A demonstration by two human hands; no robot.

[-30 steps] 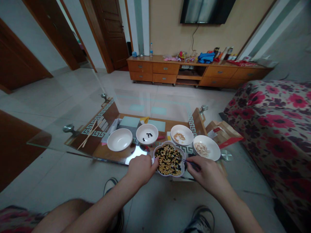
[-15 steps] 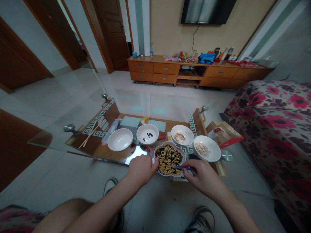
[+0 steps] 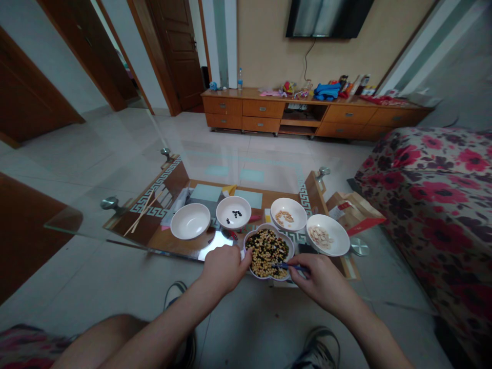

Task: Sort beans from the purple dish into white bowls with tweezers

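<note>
A flower-shaped bowl (image 3: 289, 247) full of mixed yellow and dark beans sits at the near edge of a glass table (image 3: 115, 225). My left hand (image 3: 225, 267) is curled against the bowl's left rim, steadying it. My right hand (image 3: 321, 279) is closed on thin blue tweezers (image 3: 286, 266) whose tips reach into the near side of the beans. Behind stand white bowls: an empty one (image 3: 189, 221), one with a few black beans (image 3: 233, 211), one with tan beans (image 3: 288, 213), and one with pale seeds (image 3: 327, 234).
Chopsticks (image 3: 143, 210) lie on the table's left part. A floral sofa (image 3: 434, 205) fills the right, with a cardboard box (image 3: 355, 211) beside it. A wooden TV cabinet (image 3: 307, 113) lines the far wall. My knees and shoes show below the table edge.
My right hand moved left and inward, bringing the tweezers from the bowl's right rim down into the near side of the beans. The left hand stayed on the rim.
</note>
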